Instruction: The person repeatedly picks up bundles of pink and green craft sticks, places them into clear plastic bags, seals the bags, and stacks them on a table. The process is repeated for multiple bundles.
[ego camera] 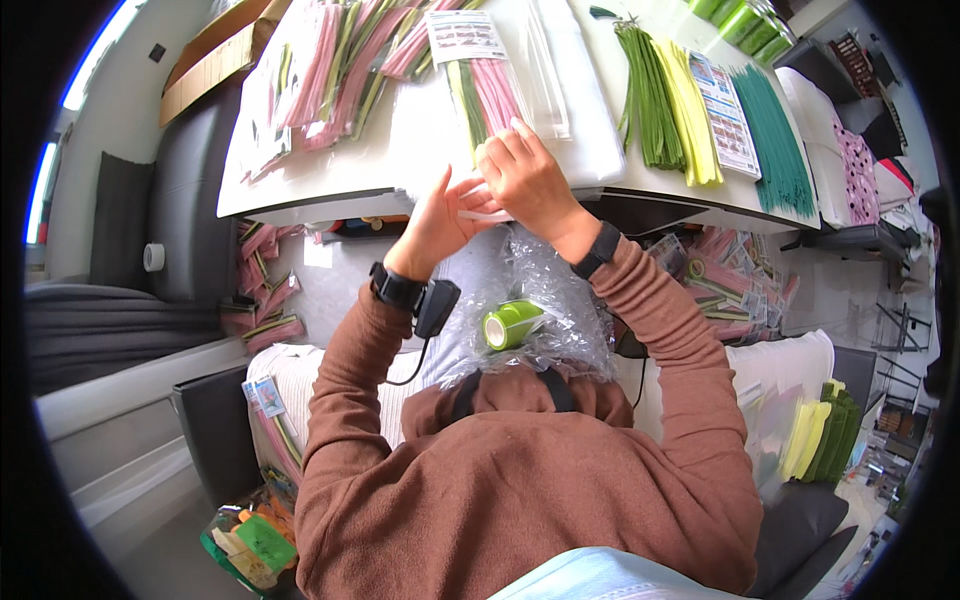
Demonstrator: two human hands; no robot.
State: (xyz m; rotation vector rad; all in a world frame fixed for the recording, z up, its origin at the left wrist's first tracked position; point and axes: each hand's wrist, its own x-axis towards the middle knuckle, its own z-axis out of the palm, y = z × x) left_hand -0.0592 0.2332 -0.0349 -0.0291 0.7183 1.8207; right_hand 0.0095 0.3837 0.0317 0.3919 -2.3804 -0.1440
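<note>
My left hand [442, 217] is at the table's front edge, palm partly up, thumb raised apart from the fingers. My right hand [525, 172] meets its fingertips, with one finger reaching up over a clear plastic bag of green and pink pipe cleaners [495, 94]. That bag has a printed white header card [466, 35] and points toward me. A thin whitish strip [484, 216] crosses between the hands; which fingers grip it is hidden. Further bagged pink and green pipe cleaners [330, 75] are heaped at the left. Flat clear bags [555, 90] lie right of the central one.
Bundles of green [649, 97], yellow [690, 112] and teal pipe cleaners [772, 142] lie at the table's right, around a printed card stack [724, 112]. A green roll [514, 324] rests on crinkled clear plastic [562, 300] over my lap. Filled bags [739, 277] are on the floor.
</note>
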